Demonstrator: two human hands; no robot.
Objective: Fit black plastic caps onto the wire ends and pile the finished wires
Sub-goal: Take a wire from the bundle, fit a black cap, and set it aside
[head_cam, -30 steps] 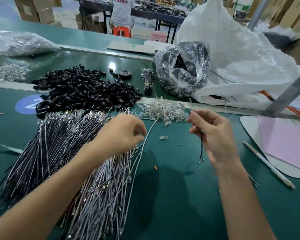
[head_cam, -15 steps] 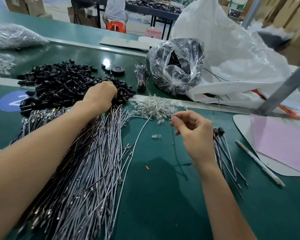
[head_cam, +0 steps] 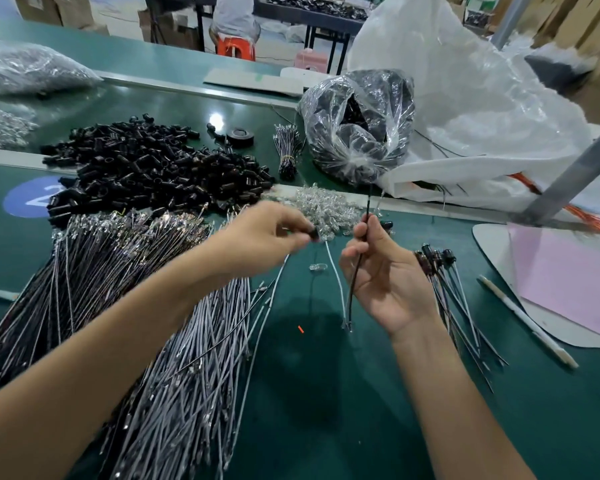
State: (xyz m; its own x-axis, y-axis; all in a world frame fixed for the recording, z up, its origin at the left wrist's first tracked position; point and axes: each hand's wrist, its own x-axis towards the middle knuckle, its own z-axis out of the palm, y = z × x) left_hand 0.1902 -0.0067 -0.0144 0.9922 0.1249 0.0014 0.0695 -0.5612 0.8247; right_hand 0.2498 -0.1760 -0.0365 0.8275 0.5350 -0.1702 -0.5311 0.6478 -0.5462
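Left hand (head_cam: 267, 233) pinches a small black plastic cap (head_cam: 313, 233); right hand (head_cam: 383, 271) grips a thin black wire (head_cam: 355, 275) upright above the green tabletop (head_cam: 326, 393).

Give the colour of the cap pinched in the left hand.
Black cap, pinched by the left hand; head view shows it best.

Green table (head_cam: 326, 410) — wire heap (head_cam: 84, 271), black caps (head_cam: 153, 168), capped wires (head_cam: 458, 299), pen (head_cam: 527, 322)

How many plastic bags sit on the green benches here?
3: a clear bag of grey parts far left, a clear bag of black parts centre back, a big white bag at right. Others may be hidden behind it.
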